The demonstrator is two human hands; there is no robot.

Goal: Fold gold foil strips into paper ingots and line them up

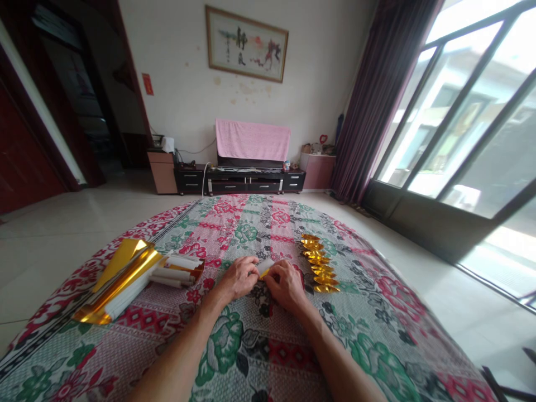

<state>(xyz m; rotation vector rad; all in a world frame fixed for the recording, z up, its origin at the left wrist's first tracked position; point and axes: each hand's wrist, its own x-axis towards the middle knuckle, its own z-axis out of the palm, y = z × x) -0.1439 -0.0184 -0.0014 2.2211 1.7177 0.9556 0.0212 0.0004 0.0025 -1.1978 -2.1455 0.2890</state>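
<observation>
At the middle of the cloth, both hands are closed on one small piece of gold-and-white paper [264, 267], white on its upper face with a gold strip showing below. My left hand [242, 276] pinches its left end, fingertips together. My right hand [287, 285] grips the right end with thumb and fingers bent over it, so part of the paper is hidden. Just right of my right hand runs a column of folded gold paper pieces [319, 261], pointed at their ends. Farther left lie curled gold foil sheets [134, 268], and beside them several white paper rolls [178, 268].
A flowered cloth [293, 340] covers the round table under my hands. Beyond it, a low black cabinet [228, 184] bears a screen draped with a pink towel [253, 139]. Dark curtains [377, 84] and a large window stand to the right.
</observation>
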